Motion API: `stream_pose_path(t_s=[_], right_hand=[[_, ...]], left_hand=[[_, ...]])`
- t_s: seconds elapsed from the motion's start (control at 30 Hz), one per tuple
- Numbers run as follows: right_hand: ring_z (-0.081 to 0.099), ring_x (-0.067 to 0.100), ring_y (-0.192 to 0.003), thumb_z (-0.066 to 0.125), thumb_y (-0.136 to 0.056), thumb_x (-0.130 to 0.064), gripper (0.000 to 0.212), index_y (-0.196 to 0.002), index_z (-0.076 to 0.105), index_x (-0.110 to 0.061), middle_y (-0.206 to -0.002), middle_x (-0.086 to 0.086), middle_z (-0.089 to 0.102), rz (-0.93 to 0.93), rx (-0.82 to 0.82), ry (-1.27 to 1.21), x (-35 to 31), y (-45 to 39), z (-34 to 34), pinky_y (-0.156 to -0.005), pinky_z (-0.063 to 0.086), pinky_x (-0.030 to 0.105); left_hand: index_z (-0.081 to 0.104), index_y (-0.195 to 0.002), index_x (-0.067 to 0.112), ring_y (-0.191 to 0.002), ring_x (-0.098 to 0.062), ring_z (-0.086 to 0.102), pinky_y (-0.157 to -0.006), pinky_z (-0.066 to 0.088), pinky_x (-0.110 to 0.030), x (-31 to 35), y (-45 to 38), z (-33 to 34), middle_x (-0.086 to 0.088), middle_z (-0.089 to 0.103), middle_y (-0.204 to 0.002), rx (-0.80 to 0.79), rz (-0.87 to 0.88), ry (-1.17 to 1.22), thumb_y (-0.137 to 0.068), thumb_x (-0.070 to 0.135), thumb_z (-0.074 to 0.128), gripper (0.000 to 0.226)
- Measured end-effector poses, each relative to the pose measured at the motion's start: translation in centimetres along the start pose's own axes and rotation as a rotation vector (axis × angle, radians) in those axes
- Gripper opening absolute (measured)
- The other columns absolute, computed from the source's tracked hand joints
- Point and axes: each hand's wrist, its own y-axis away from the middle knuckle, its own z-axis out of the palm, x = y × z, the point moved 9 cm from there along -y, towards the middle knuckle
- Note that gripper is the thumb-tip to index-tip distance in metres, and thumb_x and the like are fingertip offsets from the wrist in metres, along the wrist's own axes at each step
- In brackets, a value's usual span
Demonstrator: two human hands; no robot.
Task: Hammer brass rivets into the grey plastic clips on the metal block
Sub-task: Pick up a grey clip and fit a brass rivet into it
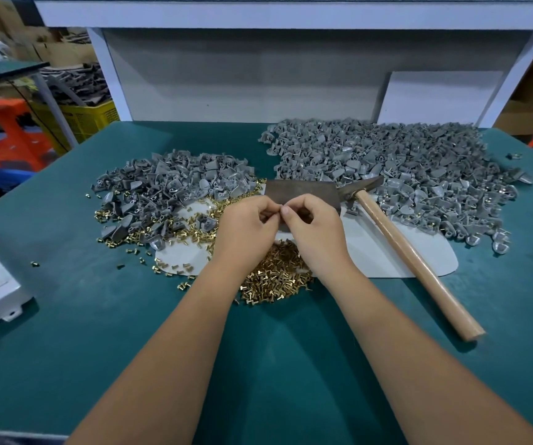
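step: seating a rivet by hand; left hand (248, 225) and right hand (310, 223) pinched together, contents hidden, over dark flat metal block (300, 191); wooden-handled hammer (400, 245) idle at 3 o'clock, next to lift.

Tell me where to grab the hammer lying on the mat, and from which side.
Likely best: grip the hammer on its bare wooden handle, near the free end closest to the person, coming from above with the right hand. The handle lies flat and unobstructed on the green mat; its head rests by the metal block among the grey clips.
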Motion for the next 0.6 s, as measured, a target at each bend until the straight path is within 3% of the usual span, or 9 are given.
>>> stream_pose_path(t_s=[0.13, 0.2, 0.3, 0.37, 0.43, 0.5, 0.6], right_hand=[[0.057, 0.001, -0.085, 0.057, -0.093, -0.018, 0.031, -0.123, 0.055, -0.027, -0.092, -0.014, 0.060, -0.053, -0.086, 0.113, -2.1, -0.6, 2.9, -0.076, 0.053, 0.030], [0.057, 0.009, -0.104, 0.052, -0.095, -0.012, 0.037, -0.129, 0.054, -0.025, -0.113, -0.009, 0.061, -0.143, -0.274, 0.295, -3.4, -0.5, 6.6, -0.087, 0.052, 0.032], [0.043, 0.025, -0.123, 0.046, -0.096, -0.010, 0.043, -0.137, 0.050, -0.022, -0.132, 0.004, 0.054, -0.313, -0.495, 0.649, -4.0, 0.3, 11.6, -0.102, 0.040, 0.042], [0.044, 0.027, -0.115, 0.047, -0.092, -0.009, 0.039, -0.128, 0.056, -0.021, -0.121, 0.005, 0.057, -0.398, -0.527, 0.810, -4.4, 0.5, 13.1, -0.094, 0.040, 0.041], [0.049, 0.027, -0.104, 0.050, -0.086, -0.005, 0.025, -0.101, 0.063, -0.019, -0.097, 0.004, 0.057, -0.420, -0.467, 0.829, -5.0, 0.2, 13.0, -0.083, 0.041, 0.038], [0.052, 0.028, -0.095, 0.051, -0.083, -0.002, 0.018, -0.081, 0.054, -0.019, -0.082, 0.002, 0.053, -0.413, -0.402, 0.799, -5.4, -0.3, 12.4, -0.074, 0.041, 0.036], [0.055, 0.024, -0.097, 0.052, -0.090, -0.006, 0.017, -0.092, 0.063, -0.019, -0.094, 0.004, 0.062, -0.312, -0.343, 0.673, -4.9, -1.0, 11.0, -0.076, 0.048, 0.037]], left_hand=[[0.072, -0.095, 0.019, -0.071, 0.003, 0.063, -0.067, 0.054, -0.013, -2.4, -1.1, -5.3, 0.013, 0.066, -0.079, 0.202, -0.056, -0.033, -0.088, 0.014, 0.070, 0.008], [0.069, -0.093, 0.027, -0.067, 0.008, 0.059, -0.064, 0.052, -0.011, -5.5, -0.8, -8.5, 0.019, 0.064, -0.077, 0.366, -0.228, 0.018, -0.090, 0.020, 0.069, 0.008], [0.072, -0.100, 0.021, -0.070, 0.008, 0.055, -0.063, 0.041, -0.006, -8.1, 0.0, -10.7, 0.019, 0.061, -0.078, 0.489, -0.350, -0.006, -0.092, 0.026, 0.066, 0.012], [0.072, -0.102, 0.020, -0.072, 0.006, 0.056, -0.063, 0.038, -0.005, -8.5, 0.2, -10.9, 0.018, 0.061, -0.079, 0.500, -0.377, -0.003, -0.092, 0.027, 0.064, 0.014], [0.072, -0.100, 0.020, -0.076, -0.002, 0.058, -0.070, 0.045, -0.014, -8.3, 0.0, -10.5, 0.016, 0.062, -0.080, 0.480, -0.357, 0.009, -0.092, 0.025, 0.063, 0.013], [0.068, -0.092, 0.022, -0.077, -0.008, 0.059, -0.073, 0.048, -0.024, -7.7, -0.2, -10.0, 0.016, 0.062, -0.077, 0.446, -0.329, 0.003, -0.091, 0.025, 0.064, 0.006], [0.066, -0.085, 0.020, -0.072, -0.011, 0.058, -0.070, 0.049, -0.028, -7.3, -0.5, -9.2, 0.011, 0.062, -0.074, 0.417, -0.310, 0.011, -0.091, 0.025, 0.065, 0.008]])
